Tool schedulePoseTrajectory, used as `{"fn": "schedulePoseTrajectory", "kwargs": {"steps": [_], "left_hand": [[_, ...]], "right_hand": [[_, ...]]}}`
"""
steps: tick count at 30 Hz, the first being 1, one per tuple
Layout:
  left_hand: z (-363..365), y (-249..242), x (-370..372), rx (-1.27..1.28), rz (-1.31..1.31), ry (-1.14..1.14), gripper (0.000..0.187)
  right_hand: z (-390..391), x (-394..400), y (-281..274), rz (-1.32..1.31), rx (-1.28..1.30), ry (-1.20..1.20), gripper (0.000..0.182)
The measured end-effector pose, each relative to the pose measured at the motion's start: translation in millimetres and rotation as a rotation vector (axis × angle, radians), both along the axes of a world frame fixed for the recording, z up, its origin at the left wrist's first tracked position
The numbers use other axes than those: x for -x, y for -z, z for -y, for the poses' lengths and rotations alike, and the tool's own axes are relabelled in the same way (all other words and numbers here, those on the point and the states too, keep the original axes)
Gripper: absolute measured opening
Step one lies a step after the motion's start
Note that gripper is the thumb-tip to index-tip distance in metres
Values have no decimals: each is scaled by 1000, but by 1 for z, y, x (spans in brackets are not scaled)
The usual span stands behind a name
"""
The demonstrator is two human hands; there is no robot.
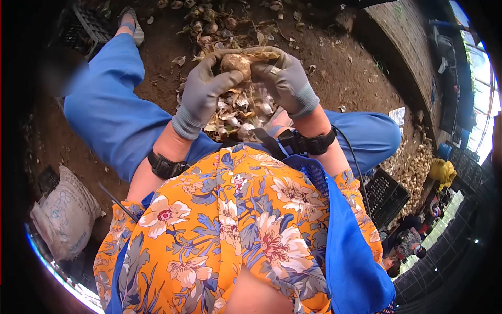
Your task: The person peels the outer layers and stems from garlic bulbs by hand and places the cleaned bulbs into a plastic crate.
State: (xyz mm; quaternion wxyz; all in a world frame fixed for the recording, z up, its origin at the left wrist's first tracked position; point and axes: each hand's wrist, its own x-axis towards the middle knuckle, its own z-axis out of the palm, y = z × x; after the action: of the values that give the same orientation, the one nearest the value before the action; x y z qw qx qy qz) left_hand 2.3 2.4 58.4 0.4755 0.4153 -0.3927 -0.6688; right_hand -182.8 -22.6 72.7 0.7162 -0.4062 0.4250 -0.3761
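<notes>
Both of my hands wear grey gloves and meet at the upper middle of the view. My left hand [209,89] has its thumb and fingers closed round a brownish garlic bulb [236,65]. On the bulb's right, my right hand [285,81] is closed on the dry stalk [261,54] that runs from it. Below the hands, between the legs, lies a heap of whitish bulbs and loose papery skins [240,112]. More bulbs with dry leaves [212,29] lie on the soil beyond the hands.
A black crate [81,26] stands at the upper left, a white sack [65,214] at the lower left. On the right are another black crate [386,192], a large spread of bulbs [415,167], a yellow bag [442,171] and another person [408,246]. A wooden board [402,42] edges the soil.
</notes>
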Motion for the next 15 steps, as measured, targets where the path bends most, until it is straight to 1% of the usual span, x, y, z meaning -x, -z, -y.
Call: {"fn": "schedulePoseTrajectory", "kwargs": {"steps": [2, 3, 5, 6, 7, 8, 9, 11, 12, 13, 14, 15], "left_hand": [[-1, 8, -2, -179, -322, 66, 42], [0, 16, -3, -178, -321, 67, 42], [0, 32, -6, -298, -713, 213, 40], [0, 30, -4, -299, -713, 214, 40], [-1, 28, -1, -335, -769, 163, 40], [0, 26, 1, -372, -826, 111, 40], [2, 25, 1, -372, -827, 112, 40], [6, 24, -1, -385, -753, 65, 40], [5, 30, -4, -385, -753, 63, 40], [2, 37, -8, -308, -597, 82, 39], [0, 43, -11, -231, -442, 103, 40], [1, 35, -7, -230, -441, 104, 40]], "right_hand": [[3, 1, -3, -47, 62, 28, 27], [6, 3, 1, -47, 62, 29, 27], [13, 10, 14, -274, 228, 173, 30], [14, 14, 13, -304, 203, 186, 28], [14, 15, 13, -303, 203, 186, 28], [13, 16, 14, -230, 129, 172, 28], [12, 17, 16, -157, 56, 159, 28], [9, 20, 21, -152, 26, 206, 27], [8, 20, 22, -249, 68, 292, 28], [7, 20, 23, -344, 109, 376, 29], [6, 19, 22, -345, 123, 390, 30], [4, 18, 20, -344, 123, 391, 30]]}}
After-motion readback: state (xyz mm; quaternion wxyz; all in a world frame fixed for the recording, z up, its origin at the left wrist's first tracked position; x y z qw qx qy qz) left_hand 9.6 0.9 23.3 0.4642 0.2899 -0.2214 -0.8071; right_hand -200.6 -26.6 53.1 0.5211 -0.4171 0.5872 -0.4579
